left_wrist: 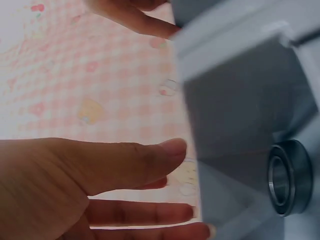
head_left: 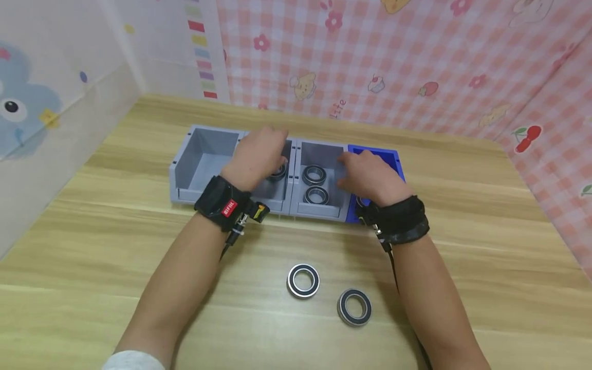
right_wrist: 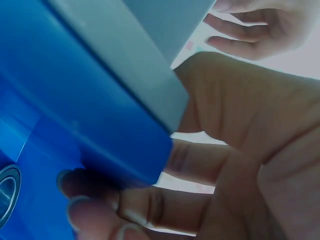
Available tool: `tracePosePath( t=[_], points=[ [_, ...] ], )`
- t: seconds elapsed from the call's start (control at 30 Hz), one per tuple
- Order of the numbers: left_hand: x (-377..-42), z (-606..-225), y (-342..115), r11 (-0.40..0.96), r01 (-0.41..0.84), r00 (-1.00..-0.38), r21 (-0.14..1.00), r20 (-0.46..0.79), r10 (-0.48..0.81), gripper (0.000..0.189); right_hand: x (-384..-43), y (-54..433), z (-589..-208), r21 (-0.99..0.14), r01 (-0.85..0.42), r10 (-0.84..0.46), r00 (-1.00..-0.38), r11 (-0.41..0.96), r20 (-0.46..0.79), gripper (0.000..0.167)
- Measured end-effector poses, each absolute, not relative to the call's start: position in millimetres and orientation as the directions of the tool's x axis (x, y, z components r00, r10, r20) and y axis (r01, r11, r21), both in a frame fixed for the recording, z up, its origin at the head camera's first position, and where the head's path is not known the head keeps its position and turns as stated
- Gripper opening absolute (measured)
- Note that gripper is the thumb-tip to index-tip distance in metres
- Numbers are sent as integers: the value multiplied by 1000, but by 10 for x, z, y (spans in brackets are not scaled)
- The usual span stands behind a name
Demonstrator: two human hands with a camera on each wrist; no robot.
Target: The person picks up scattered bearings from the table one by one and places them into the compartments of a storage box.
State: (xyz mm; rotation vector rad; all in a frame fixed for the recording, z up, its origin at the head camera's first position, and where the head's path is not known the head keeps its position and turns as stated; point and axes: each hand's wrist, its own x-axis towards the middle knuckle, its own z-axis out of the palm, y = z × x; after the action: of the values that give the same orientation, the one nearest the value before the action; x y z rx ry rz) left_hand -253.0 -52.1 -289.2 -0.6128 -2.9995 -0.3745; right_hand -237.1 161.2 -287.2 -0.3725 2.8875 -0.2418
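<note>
My left hand [head_left: 259, 154] is over the second grey bin [head_left: 273, 204] with its fingers extended and nothing in them. Inside that bin lies a ball bearing [left_wrist: 290, 177], beyond the fingertips in the left wrist view. My right hand [head_left: 372, 174] straddles the adjoining side walls of the third grey bin [head_left: 319, 209] and the blue bin [head_left: 381, 154]. In the right wrist view its fingers [right_wrist: 165, 205] curl round these walls [right_wrist: 140, 115] on the blue side. Two bearings [head_left: 315, 195] lie in the third grey bin, and another bearing [right_wrist: 7, 192] in the blue one.
Two more ball bearings, one left [head_left: 302, 281] and one right [head_left: 354, 307], lie flat on the wooden table [head_left: 250, 329] between the forearms. The leftmost grey bin [head_left: 208, 167] joins the row. A checked pink cloth [head_left: 351, 67] hangs behind the table.
</note>
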Motion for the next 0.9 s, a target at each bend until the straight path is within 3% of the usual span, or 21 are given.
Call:
tracePosePath(
  t=[0.3,0.6,0.83,0.9],
  points=[
    [-2315,-2712,-514,868,442,-892,228,10,452,35,-2371,1619,-2848,-190,-238,-276,-940,952,-201,51],
    [-2052,-2665,-460,839,525,-838,144,-89,539,43,-2376,1622,-2852,-186,-249,-284,-938,951,-198,51],
    [-1987,-2665,-405,758,596,-738,264,-191,647,46,-2389,1633,-2858,-183,-259,-294,-935,948,-197,51],
    [-1950,-2675,-369,739,627,-710,247,-208,673,47,-2392,1635,-2856,-180,-260,-293,-936,949,-196,52]
  ],
)
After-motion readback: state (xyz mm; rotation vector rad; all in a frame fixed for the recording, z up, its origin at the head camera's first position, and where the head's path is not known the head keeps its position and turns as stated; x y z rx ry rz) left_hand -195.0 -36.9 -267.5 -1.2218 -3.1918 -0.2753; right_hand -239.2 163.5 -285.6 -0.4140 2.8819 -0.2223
